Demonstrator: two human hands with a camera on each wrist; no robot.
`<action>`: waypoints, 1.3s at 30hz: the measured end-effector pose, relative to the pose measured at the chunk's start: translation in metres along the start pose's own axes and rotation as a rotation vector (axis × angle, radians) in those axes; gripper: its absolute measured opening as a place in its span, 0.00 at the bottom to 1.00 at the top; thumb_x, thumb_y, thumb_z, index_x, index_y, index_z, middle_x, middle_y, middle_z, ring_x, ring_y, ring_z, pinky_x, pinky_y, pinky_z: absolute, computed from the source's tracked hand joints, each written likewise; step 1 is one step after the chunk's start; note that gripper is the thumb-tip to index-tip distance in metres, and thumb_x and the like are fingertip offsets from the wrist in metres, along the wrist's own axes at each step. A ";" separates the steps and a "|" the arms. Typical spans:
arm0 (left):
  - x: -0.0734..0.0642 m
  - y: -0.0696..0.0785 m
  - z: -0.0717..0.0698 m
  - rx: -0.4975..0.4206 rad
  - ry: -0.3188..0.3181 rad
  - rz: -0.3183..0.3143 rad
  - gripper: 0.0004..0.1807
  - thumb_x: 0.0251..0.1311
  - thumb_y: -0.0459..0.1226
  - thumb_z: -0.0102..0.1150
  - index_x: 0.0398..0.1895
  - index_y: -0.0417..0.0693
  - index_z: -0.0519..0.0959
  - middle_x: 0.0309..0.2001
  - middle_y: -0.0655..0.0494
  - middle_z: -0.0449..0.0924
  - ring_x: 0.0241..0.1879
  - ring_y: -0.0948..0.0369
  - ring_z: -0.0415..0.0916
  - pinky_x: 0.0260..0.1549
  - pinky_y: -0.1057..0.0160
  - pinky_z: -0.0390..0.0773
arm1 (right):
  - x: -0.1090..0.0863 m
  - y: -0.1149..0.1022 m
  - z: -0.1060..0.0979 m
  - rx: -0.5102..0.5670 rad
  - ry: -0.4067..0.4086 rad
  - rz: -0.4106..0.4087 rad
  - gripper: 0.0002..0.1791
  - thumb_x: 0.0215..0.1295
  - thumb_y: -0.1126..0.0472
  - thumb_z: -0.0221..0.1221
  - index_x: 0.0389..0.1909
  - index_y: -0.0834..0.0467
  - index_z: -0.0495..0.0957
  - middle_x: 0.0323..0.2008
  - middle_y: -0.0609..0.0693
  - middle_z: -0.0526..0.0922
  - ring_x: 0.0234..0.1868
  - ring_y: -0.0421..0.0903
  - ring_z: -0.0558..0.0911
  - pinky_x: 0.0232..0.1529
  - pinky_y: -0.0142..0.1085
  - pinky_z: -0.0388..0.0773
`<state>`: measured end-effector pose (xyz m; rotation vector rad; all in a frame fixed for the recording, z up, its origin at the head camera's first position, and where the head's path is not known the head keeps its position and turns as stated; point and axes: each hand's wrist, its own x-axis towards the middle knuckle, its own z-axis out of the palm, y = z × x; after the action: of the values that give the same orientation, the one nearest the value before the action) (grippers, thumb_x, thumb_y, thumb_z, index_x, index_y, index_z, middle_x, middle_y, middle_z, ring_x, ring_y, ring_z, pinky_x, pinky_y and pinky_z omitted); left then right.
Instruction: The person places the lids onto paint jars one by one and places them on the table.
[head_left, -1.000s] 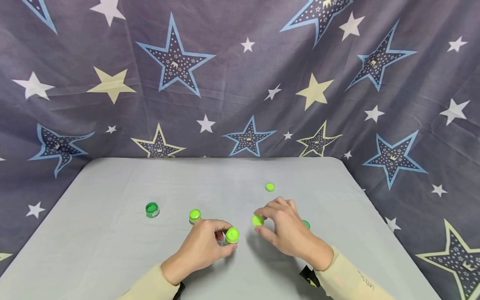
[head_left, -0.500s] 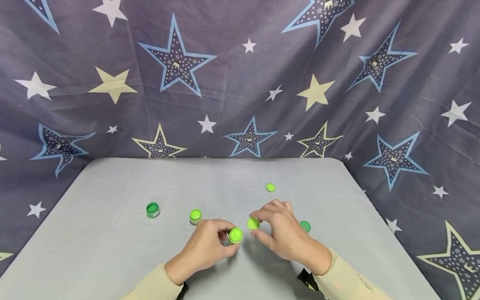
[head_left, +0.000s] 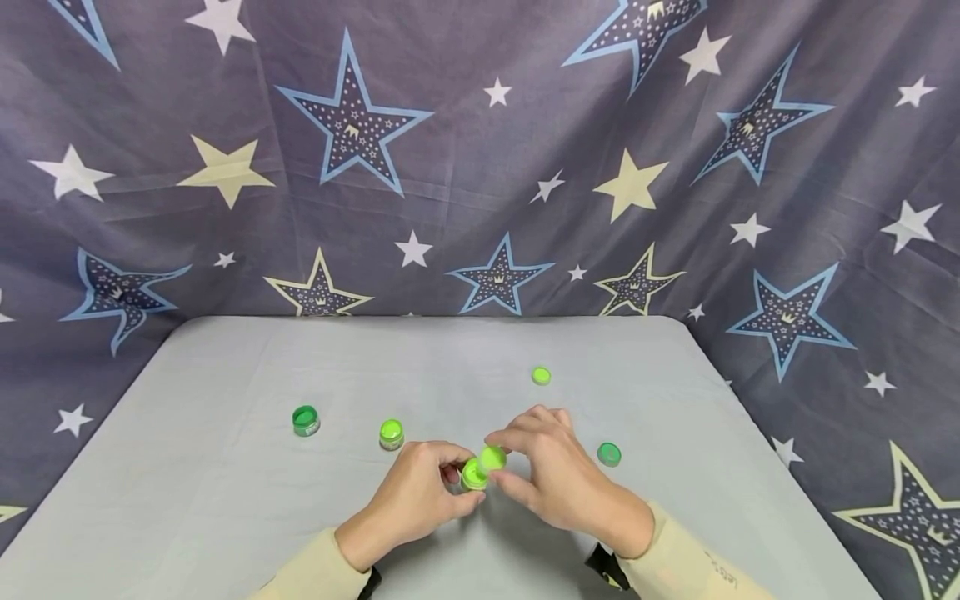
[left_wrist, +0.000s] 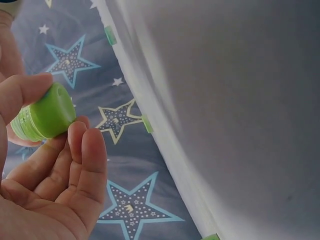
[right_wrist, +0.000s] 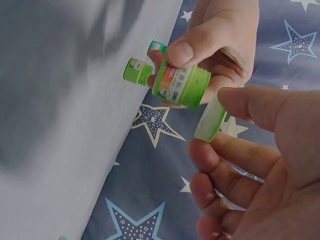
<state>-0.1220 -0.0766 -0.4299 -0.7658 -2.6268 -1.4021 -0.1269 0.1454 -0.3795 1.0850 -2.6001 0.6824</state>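
1. L. hand point(head_left: 416, 483), near side, centre of table: thumb and fingers bent round item 2, the gap just the jar's width; firm hold as far as I can see.
2. Lt-green jar point(head_left: 470, 476), 1 pc., uncapped, in l. hand, near centre. Printed label and threaded neck seen from r. wrist; base seen from l. wrist.
3. R. hand point(head_left: 558, 471), just right of item 1: thumb and forefinger pinch item 4 by its edge, gap no wider than the lid; other fingers loosely bent.
4. Lt-green lid point(head_left: 493, 459), 1 pc., tilted, at jar's mouth, overlapping its right edge from above; touching or not, can't tell.
5. Second lt-green jar point(head_left: 391, 434), uncapped, upright on table, left of & a bit farther than l. hand.
6. Dk-green jar point(head_left: 305, 421), uncapped, upright, farther left.
7. Dk-green lid point(head_left: 609, 454), flat on table, right of r. hand.
8. Second lt-green lid point(head_left: 541, 376), flat, far side, right of centre.
9. Table point(head_left: 225, 500), pale grey cover.
10. Backdrop point(head_left: 450, 167), dk grey-blue cloth w/ stars, behind & at sides.
11. Sleeves point(head_left: 686, 554), cream, both arms; lettering on r. one.
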 end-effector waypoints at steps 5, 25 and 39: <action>-0.001 -0.001 0.001 -0.003 0.005 0.006 0.12 0.48 0.34 0.80 0.37 0.50 0.87 0.29 0.66 0.80 0.28 0.67 0.77 0.28 0.68 0.80 | 0.001 -0.003 0.005 0.017 0.004 -0.020 0.16 0.59 0.54 0.74 0.47 0.50 0.87 0.41 0.39 0.85 0.46 0.38 0.76 0.50 0.41 0.63; -0.001 0.000 0.001 -0.022 0.013 0.020 0.10 0.49 0.32 0.78 0.31 0.55 0.86 0.26 0.65 0.79 0.28 0.65 0.77 0.28 0.68 0.79 | 0.002 -0.006 0.012 0.064 0.005 -0.025 0.16 0.59 0.53 0.75 0.47 0.48 0.87 0.40 0.37 0.84 0.46 0.37 0.75 0.50 0.41 0.63; -0.001 -0.001 0.001 -0.033 0.000 -0.007 0.10 0.49 0.32 0.78 0.32 0.52 0.86 0.26 0.67 0.79 0.28 0.64 0.77 0.28 0.68 0.79 | 0.002 -0.007 0.015 0.055 -0.007 -0.024 0.16 0.58 0.53 0.75 0.48 0.48 0.87 0.39 0.37 0.83 0.46 0.37 0.74 0.50 0.41 0.63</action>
<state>-0.1213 -0.0767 -0.4318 -0.7611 -2.6150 -1.4510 -0.1236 0.1321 -0.3892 1.1341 -2.5838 0.7506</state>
